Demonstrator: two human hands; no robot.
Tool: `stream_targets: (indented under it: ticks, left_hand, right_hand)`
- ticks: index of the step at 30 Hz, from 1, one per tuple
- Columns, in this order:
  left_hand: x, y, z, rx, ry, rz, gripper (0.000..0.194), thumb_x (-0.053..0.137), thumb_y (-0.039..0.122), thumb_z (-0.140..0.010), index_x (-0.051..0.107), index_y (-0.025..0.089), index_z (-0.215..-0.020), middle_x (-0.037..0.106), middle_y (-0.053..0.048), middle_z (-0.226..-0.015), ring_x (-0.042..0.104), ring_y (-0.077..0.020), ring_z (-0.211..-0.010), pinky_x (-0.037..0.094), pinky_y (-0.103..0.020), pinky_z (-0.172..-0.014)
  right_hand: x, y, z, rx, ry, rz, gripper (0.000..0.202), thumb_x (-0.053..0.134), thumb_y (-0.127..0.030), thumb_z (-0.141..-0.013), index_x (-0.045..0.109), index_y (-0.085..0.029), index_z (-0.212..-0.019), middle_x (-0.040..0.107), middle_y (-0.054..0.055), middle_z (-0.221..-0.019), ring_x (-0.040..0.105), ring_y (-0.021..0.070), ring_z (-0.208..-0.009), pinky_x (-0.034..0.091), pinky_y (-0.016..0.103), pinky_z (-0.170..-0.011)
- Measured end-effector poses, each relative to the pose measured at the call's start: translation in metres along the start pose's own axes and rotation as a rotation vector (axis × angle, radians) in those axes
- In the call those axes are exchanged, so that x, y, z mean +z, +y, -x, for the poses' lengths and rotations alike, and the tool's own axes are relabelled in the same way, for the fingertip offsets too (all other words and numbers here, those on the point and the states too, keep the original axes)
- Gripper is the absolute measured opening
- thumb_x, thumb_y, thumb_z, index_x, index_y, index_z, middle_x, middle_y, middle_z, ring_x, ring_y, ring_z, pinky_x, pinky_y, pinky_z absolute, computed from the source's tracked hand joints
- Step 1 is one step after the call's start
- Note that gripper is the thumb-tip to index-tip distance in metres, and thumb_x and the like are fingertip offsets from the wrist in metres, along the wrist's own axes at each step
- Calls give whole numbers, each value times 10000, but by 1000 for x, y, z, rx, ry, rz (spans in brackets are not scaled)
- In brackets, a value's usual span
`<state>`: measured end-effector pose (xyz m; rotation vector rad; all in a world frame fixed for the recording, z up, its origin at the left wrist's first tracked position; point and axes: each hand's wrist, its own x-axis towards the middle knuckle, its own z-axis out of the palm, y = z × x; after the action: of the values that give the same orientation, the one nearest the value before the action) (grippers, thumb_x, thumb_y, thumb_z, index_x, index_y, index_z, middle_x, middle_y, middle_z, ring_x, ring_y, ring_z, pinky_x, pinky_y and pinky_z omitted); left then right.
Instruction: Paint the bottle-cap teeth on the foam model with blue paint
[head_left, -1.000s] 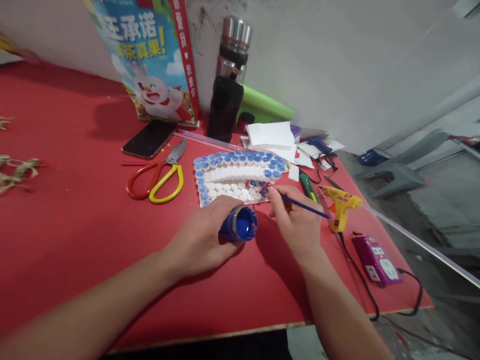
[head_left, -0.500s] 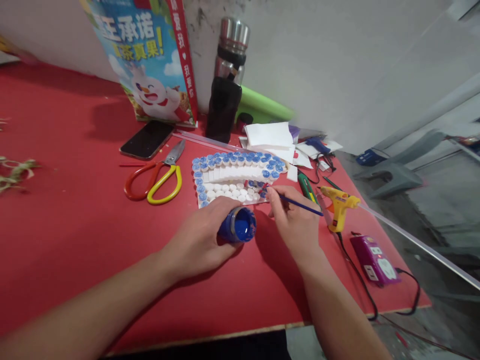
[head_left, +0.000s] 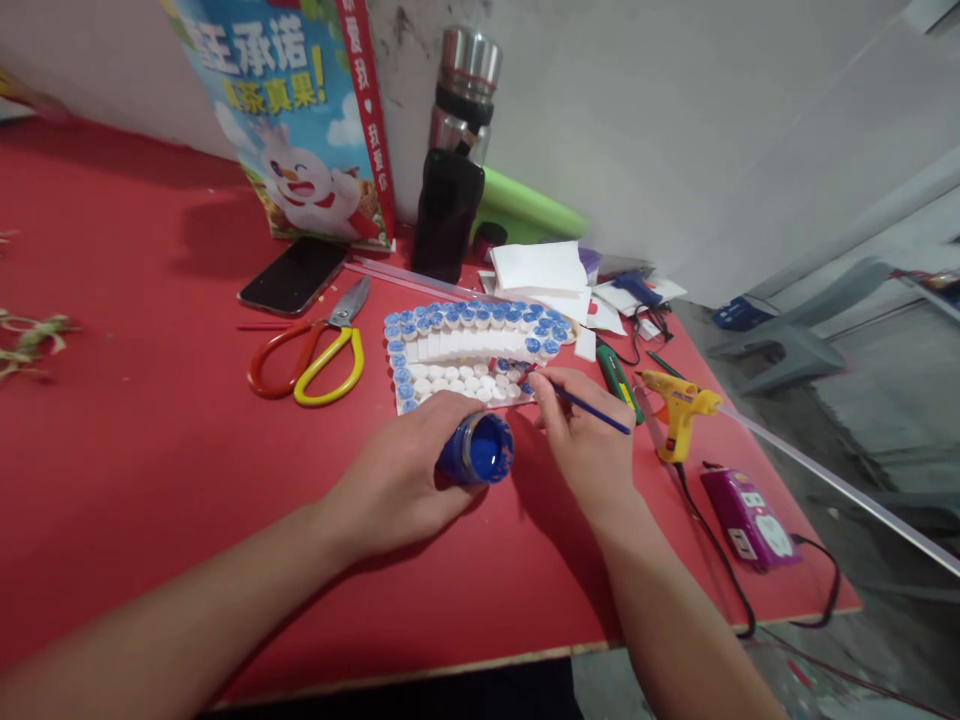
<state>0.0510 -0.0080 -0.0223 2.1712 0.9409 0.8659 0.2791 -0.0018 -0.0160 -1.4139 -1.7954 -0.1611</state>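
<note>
My left hand (head_left: 409, 465) is wrapped round an open jar of blue paint (head_left: 489, 447), its mouth tilted towards me. A thin dark blue brush (head_left: 589, 404) is pinched in my right hand (head_left: 589, 435). The brush's front end reaches over the lower right part of a white craft piece (head_left: 469, 347); whether its tip touches is too small to tell. Small round pieces cover the craft. Those along its top and left edges are blue, while many in the lower rows are white. White strips stand in a row across its middle.
Scissors (head_left: 324, 350) and a phone (head_left: 294, 276) lie left on the red table (head_left: 150, 450). Behind stand a printed bag (head_left: 300, 130), a metal flask (head_left: 466, 85) and a black phone (head_left: 448, 215). At right are a green cutter (head_left: 616, 380), glue gun (head_left: 681, 405) and purple power block (head_left: 752, 520).
My right hand has shifted slightly left, and the brush's back end has moved left with it. My left hand and the jar have hardly moved.
</note>
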Motion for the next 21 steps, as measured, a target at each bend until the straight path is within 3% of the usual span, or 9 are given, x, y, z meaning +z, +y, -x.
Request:
stream_targets:
  ticks: [11, 21]
  left_hand:
    - [0, 0, 1, -3, -4, -4, 541, 779, 185, -850, 544, 259, -1332, 704, -62, -1273, 709, -255, -1096, 561, -358, -890]
    - [-2, 1, 0, 8, -3, -6, 534, 774, 185, -866, 542, 257, -1342, 700, -56, -1284, 704, -244, -1116, 562, -349, -911]
  right_hand:
    - [-10, -9, -5, 113, -52, -47, 230, 613, -357, -1064, 762, -196, -995, 774, 35, -739, 752, 181, -663, 594, 306, -704]
    - [-9, -9, -5, 111, -64, -79, 242, 595, -344, -1062, 740, -188, -947, 780, 36, -768, 730, 163, -643, 569, 293, -672]
